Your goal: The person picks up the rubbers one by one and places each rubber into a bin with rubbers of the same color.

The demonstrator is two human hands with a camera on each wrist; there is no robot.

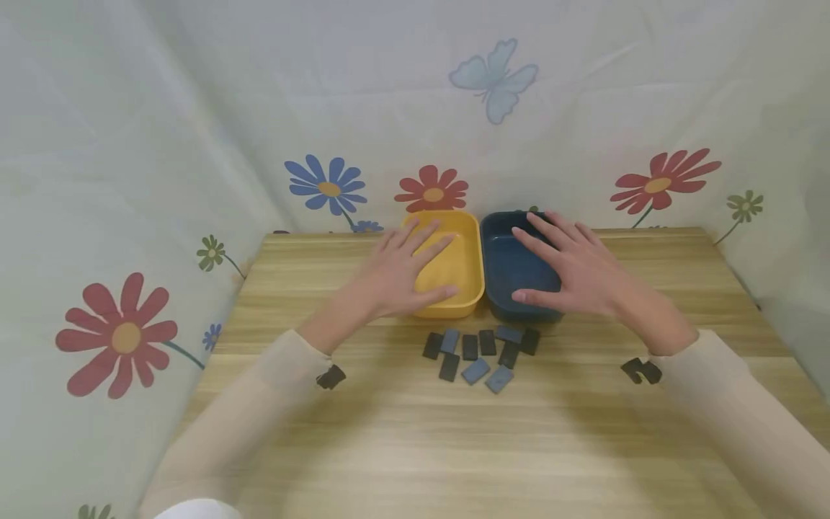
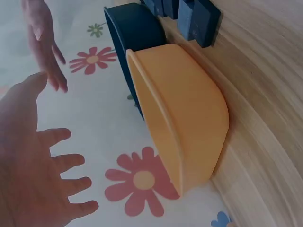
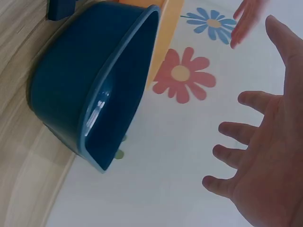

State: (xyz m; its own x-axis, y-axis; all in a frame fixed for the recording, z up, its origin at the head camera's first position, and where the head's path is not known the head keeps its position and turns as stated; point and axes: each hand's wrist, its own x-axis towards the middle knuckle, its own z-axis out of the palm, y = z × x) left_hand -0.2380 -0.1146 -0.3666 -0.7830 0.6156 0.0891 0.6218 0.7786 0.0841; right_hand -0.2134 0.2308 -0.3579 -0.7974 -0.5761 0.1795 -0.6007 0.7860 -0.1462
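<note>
Two rectangular tubs stand side by side at the table's back edge: a yellow tub (image 1: 454, 267) on the left and a dark blue tub (image 1: 509, 263) on the right. My left hand (image 1: 405, 270) hovers with spread fingers above the yellow tub; the left wrist view shows it apart from the rim. Likewise my right hand (image 1: 577, 267) is held over the blue tub, fingers spread, with a gap between it and the tub in the right wrist view. Neither hand holds anything. In front of the tubs lie several small flat blocks, some black (image 1: 449, 367), some grey-blue (image 1: 499, 379).
The wooden table (image 1: 415, 447) ends at the back and sides against a hanging flowered cloth (image 1: 363, 94). Small dark pieces lie near the left sleeve (image 1: 288, 367) and beside the right sleeve (image 1: 703, 375).
</note>
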